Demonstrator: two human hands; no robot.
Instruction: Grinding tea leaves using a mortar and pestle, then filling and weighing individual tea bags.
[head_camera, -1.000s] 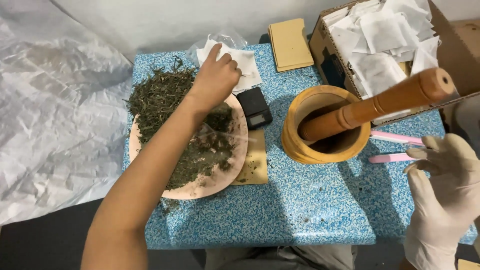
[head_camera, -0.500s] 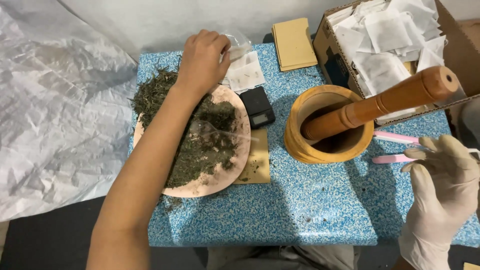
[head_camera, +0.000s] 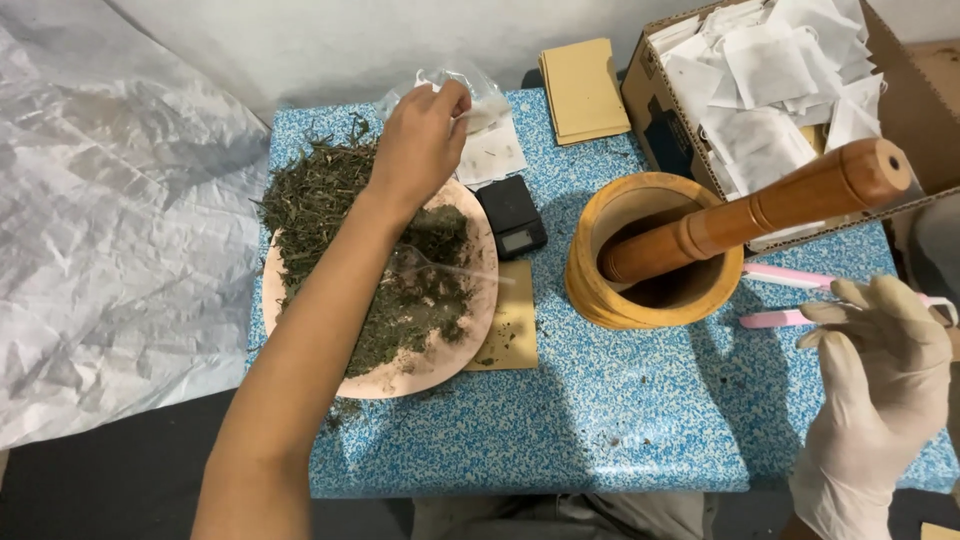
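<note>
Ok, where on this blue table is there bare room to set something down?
The widest bare stretch of the blue table runs along the near edge, in front of the pink plate and the wooden mortar, left of the gloved right hand. The far side is crowded: small scale, clear bag at the left hand, tan envelopes, cardboard box.

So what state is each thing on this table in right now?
Left hand: bare, pinching a clear plastic bag.
Right hand: gloved, open, holding nothing.
Plate: heaped with dried herbs.
Mortar: upright, pestle leaning inside.
Cardboard box: open, full of white sachets.
</note>
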